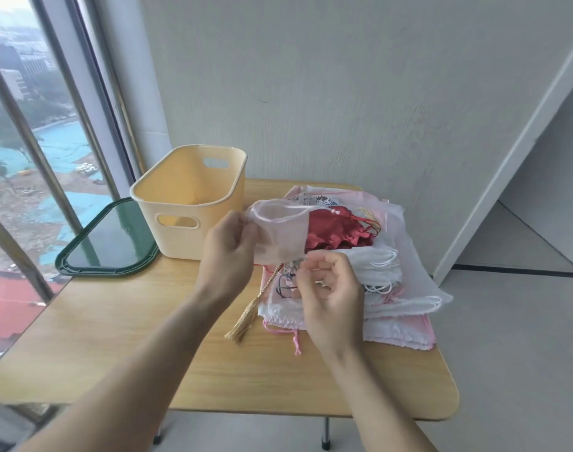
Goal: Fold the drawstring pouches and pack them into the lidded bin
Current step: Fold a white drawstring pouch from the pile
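My left hand (pixel 228 247) and right hand (pixel 324 288) pinch a sheer pink pouch (pixel 280 234), lifted over the pile (pixel 386 288) beside the bin (pixel 187 203); light, limp, probably slippery, so I'd grip the edges

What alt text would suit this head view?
Both hands, left and right, hold a sheer pink pouch above a pile of pouches on a wooden table. An open yellow bin stands behind, its green lid lying beside it near the window.
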Tool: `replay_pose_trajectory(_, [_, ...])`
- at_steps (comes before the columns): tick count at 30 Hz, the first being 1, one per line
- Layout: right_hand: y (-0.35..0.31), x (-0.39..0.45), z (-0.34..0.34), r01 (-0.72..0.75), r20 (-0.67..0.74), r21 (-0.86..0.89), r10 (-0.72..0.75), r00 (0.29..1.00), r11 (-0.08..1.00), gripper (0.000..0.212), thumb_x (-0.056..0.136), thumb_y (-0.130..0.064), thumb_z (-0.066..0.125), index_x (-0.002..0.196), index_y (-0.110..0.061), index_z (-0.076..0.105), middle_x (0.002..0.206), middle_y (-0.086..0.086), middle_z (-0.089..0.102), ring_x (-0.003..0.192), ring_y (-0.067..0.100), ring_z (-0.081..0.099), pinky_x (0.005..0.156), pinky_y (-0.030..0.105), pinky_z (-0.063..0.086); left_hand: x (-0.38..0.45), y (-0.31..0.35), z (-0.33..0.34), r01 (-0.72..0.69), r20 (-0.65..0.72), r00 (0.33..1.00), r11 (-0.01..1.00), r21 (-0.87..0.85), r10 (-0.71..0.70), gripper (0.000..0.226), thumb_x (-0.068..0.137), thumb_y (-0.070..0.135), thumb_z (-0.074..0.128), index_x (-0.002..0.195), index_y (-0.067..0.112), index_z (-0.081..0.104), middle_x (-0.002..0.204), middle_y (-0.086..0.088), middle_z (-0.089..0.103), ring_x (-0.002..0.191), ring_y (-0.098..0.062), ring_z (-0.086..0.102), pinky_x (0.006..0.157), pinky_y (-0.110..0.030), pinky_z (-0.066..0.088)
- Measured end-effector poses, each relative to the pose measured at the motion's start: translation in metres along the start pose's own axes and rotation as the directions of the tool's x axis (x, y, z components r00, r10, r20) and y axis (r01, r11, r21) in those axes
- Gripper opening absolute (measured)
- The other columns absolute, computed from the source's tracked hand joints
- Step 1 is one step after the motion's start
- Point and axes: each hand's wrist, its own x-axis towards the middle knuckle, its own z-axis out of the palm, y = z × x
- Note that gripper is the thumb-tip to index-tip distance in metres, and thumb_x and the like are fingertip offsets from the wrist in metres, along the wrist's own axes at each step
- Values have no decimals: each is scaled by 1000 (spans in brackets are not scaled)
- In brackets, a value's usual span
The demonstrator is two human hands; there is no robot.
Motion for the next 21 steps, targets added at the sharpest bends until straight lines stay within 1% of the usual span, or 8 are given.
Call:
replay_pose_trajectory(2, [-7,-1,-3,-84,72,142,74,995,986,28,92,-14,68,117,-21,57,99,-4,68,84,17,70,65,32,58,-17,-3,-3,131,69,990,973,-191,-120,16,100,7,47,98,6,63,93,-18,73,91,-38,69,87,-55,55])
replay_pose_trajectory(6, [-11,2,-10,-95,148,187,68,987,978,44,89,-31,64,130,-23,51,100,-6,66,73,18,67,65,23,49,-37,-3,-3,244,177,964,924,-294,-198,14,100,12,50,98,6,62,95,-27,69,90,-47,67,86,-61,53])
replay_pose_trajectory(8, [-7,2,-11,-111,164,175,83,983,978,47,89,-39,65,132,-23,52,96,-8,66,74,17,64,66,23,46,-44,-4,-7,258,229,954,923,-287,-195,15,95,18,52,94,9,63,90,-24,69,81,-37,66,79,-51,52])
replay_pose_trajectory(12, [-1,1,-8,-200,195,89,180,964,976,42,94,-36,62,133,-23,55,89,-10,64,69,7,59,65,22,48,-49,-4,-15,373,400,883,886,-276,-247,21,100,3,48,89,8,65,78,-7,66,70,-18,59,63,-27,46])
replay_pose_trajectory(15, [6,0,-10,-194,251,-33,196,948,980,40,97,-22,64,135,-28,54,91,-4,65,67,12,62,66,27,52,-46,0,-22,491,546,784,832,-257,-294,11,96,17,57,98,11,65,88,-7,71,75,-19,66,64,-26,50])
replay_pose_trajectory(17, [10,0,-11,-141,320,-108,169,932,984,31,96,-19,68,125,-26,63,87,-3,68,70,13,65,68,32,54,-45,-3,-26,459,611,734,880,-125,-296,32,89,39,64,111,17,65,102,-4,75,90,-19,71,78,-32,54])
replay_pose_trajectory(18, [11,-2,-11,-124,334,-122,158,929,985,25,94,-19,70,118,-25,66,85,-5,69,71,12,66,68,34,55,-46,-6,-26,374,629,731,926,-45,-264,35,90,46,65,114,20,67,105,-3,75,96,-15,71,84,-33,54])
replay_pose_trajectory(21, [13,-5,-8,-127,277,-91,147,949,988,19,89,-23,70,107,-28,69,83,-11,68,73,11,65,66,43,58,-51,-10,-25,214,601,774,975,53,-202,33,95,40,64,100,9,71,95,-3,76,82,-10,64,80,-38,52])
